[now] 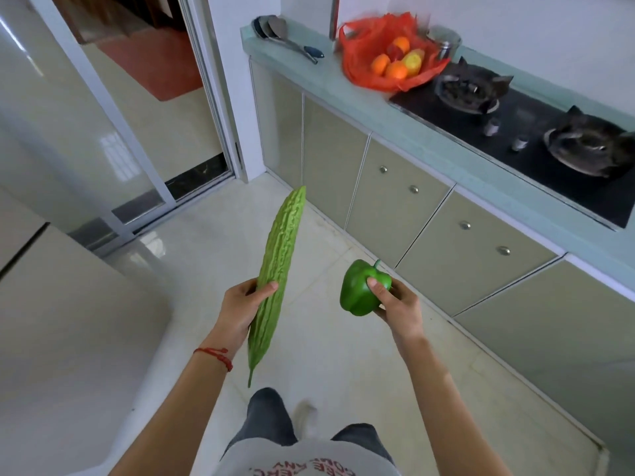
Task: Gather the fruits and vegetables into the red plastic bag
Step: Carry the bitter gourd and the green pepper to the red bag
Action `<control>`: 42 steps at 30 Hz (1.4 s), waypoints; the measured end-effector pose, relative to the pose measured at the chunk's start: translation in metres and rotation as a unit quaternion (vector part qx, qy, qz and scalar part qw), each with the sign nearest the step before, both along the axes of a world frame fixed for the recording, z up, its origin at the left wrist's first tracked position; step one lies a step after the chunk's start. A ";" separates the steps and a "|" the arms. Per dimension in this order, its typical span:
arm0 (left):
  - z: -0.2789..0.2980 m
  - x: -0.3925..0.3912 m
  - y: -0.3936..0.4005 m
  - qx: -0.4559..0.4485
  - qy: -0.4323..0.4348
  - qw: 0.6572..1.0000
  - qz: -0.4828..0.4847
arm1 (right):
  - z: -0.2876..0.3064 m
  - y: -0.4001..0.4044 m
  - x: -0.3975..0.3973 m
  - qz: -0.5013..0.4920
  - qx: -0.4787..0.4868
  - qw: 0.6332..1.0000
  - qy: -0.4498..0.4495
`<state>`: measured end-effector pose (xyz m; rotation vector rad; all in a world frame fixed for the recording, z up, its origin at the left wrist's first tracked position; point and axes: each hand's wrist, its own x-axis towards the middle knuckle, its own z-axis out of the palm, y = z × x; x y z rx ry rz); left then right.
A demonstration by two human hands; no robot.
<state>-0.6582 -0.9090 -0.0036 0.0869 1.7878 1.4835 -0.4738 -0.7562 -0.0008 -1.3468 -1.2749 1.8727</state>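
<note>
Two green vegetables are being carried above the floor, well apart from the red plastic bag.

A long bitter gourd (275,280) is being held by the left hand (240,310), the fingers (268,291) being curled round its lower half. A green bell pepper (360,288) is being gripped by the right hand (398,304). Farther right, on the counter (343,91), the red plastic bag (364,53) is lying open, with oranges (395,68) and a yellow fruit (414,61) inside, just beside the stove (515,132).
</note>
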 end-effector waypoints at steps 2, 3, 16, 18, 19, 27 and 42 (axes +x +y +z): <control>0.000 -0.019 0.024 -0.001 0.002 1.000 0.001 | -0.002 0.025 -0.020 0.005 -0.001 1.000 -0.003; 0.000 -0.029 0.036 -0.003 0.003 1.000 -0.001 | -0.004 0.037 -0.030 0.008 -0.001 1.000 -0.005; -0.003 -0.204 0.224 -0.007 0.016 0.998 -0.057 | -0.008 0.208 -0.198 -0.034 0.007 0.999 0.008; 0.000 -0.230 0.253 -0.004 0.017 0.997 -0.069 | -0.006 0.232 -0.221 -0.041 0.009 0.999 0.007; 0.001 -0.243 0.269 -0.003 0.018 0.997 -0.077 | -0.005 0.245 -0.233 -0.046 0.010 0.999 0.007; 0.000 -0.303 0.366 -0.010 0.011 0.994 -0.107 | -0.001 0.326 -0.282 -0.074 0.010 0.997 -0.006; 0.003 -0.386 0.596 -0.002 0.010 0.993 -0.118 | 0.008 0.549 -0.367 -0.079 0.038 0.996 0.006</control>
